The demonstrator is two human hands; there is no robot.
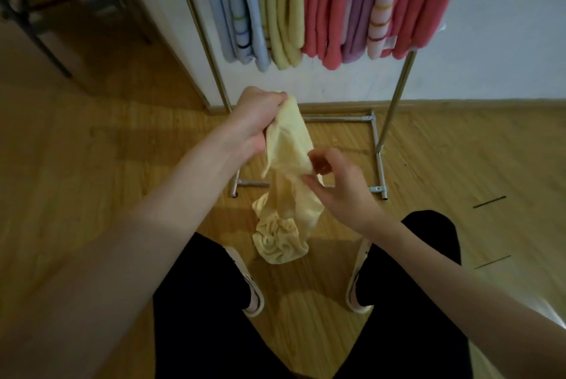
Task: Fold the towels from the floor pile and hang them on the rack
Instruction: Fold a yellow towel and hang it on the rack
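Observation:
A pale yellow towel [286, 182] hangs crumpled in front of me, its lower end bunched just above the floor between my feet. My left hand [254, 120] grips its top end in a fist. Lower and to the right, my right hand [333, 182] pinches the towel's side edge between thumb and fingers. Behind them stands the metal rack [396, 94], with blue, yellow, pink-red and purple folded towels [306, 5] hanging side by side from its top.
The rack's base frame [378, 161] lies on the wooden floor [107, 164] just past my hands. A white wall runs behind it. A dark chair or table frame [39, 11] stands at the far left. My legs and slippers fill the bottom middle.

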